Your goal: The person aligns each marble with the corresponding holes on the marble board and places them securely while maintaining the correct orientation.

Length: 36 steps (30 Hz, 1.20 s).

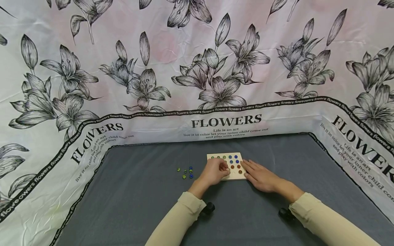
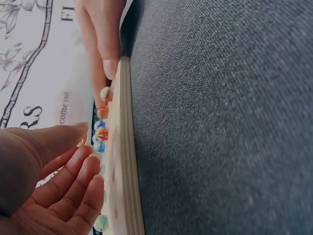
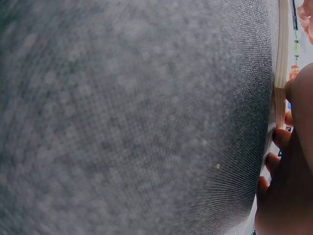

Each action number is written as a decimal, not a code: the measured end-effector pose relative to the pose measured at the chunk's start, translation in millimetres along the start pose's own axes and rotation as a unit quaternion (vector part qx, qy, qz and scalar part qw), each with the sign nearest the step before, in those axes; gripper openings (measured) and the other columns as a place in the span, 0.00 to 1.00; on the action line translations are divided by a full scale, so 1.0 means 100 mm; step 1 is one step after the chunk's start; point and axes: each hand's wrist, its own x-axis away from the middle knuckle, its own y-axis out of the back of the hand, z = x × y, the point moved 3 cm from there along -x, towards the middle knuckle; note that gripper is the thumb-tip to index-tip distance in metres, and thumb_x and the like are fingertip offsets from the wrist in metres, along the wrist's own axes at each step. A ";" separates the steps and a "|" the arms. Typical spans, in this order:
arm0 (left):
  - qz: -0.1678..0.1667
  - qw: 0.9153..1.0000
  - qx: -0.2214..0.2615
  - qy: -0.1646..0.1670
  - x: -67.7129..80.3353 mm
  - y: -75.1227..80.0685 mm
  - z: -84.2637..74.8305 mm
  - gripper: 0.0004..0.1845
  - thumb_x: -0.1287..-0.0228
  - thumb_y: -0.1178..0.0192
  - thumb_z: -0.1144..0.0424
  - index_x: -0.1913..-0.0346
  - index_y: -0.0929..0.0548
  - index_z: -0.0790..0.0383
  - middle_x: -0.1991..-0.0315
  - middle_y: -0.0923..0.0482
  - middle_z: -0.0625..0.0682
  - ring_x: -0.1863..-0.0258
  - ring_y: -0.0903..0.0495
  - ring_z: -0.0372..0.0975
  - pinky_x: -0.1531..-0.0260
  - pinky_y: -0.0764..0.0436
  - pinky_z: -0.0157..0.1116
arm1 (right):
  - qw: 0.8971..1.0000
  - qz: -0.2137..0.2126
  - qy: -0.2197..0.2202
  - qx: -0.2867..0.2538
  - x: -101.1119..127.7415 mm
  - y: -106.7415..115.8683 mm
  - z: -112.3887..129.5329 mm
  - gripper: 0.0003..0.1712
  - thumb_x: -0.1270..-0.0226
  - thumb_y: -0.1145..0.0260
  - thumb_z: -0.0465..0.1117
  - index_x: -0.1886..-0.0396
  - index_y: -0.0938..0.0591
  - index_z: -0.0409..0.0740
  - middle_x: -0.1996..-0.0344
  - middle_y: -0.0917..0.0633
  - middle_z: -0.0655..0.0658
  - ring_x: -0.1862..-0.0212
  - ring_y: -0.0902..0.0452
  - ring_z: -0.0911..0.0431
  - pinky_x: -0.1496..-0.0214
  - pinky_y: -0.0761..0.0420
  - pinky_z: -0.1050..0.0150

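A pale wooden board (image 1: 235, 177) with rows of round hollows lies flat on the grey cloth, and several glass marbles sit in it: green, blue (image 1: 237, 161) and reddish-orange (image 1: 240, 172). Above its left part, my left hand (image 1: 213, 171) pinches an orange-streaked marble (image 2: 82, 141) between thumb and fingertips; the fingers hide some hollows. At the board's right edge my right hand (image 1: 261, 175) rests with its fingers stretched out, touching the side. In the right wrist view only part of that hand (image 3: 288, 161) and the board's edge (image 3: 282, 58) appear.
Left of the board several loose marbles, yellow-green (image 1: 184, 177) and blue (image 1: 191, 176), lie on the grey cloth (image 1: 138, 198). A white flower-printed border (image 1: 227, 126) surrounds the grey area. Black devices (image 1: 208, 208) are worn under both wrists.
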 end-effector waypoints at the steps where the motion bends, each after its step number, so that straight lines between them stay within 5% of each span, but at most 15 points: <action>1: 0.003 1.000 -0.003 0.002 -0.01 -0.01 0.00 0.04 0.36 0.29 0.68 0.64 0.14 0.65 0.71 0.17 0.50 0.73 0.22 0.32 0.69 0.22 0.28 | 1.000 -0.001 0.001 0.001 0.00 0.01 0.01 0.33 0.14 0.53 0.51 0.20 0.40 0.37 0.21 0.40 0.35 0.21 0.48 0.34 0.24 0.44 0.38; 8: 0.017 1.000 -0.014 0.015 -0.05 -0.08 -0.04 0.04 0.35 0.29 0.68 0.62 0.14 0.64 0.71 0.18 0.47 0.73 0.23 0.30 0.69 0.23 0.27 | 1.000 0.003 0.004 -0.011 0.05 0.14 0.19 0.32 0.15 0.52 0.47 0.21 0.39 0.33 0.23 0.38 0.31 0.23 0.47 0.30 0.25 0.44 0.35; 27: 0.010 0.998 -0.045 0.051 -0.14 -0.19 -0.05 0.03 0.38 0.27 0.66 0.64 0.11 0.60 0.75 0.18 0.44 0.77 0.25 0.29 0.74 0.26 0.27 | 1.000 -0.003 0.002 -0.008 0.02 0.04 0.05 0.34 0.14 0.54 0.52 0.20 0.40 0.37 0.21 0.39 0.35 0.22 0.48 0.34 0.25 0.44 0.37; 36: 0.013 0.997 -0.055 0.053 -0.13 -0.21 -0.05 0.05 0.38 0.27 0.64 0.62 0.11 0.60 0.73 0.18 0.44 0.76 0.24 0.30 0.74 0.25 0.28 | 1.000 0.000 0.010 -0.018 0.04 0.13 0.18 0.32 0.15 0.51 0.46 0.22 0.38 0.32 0.23 0.39 0.29 0.24 0.47 0.29 0.26 0.44 0.33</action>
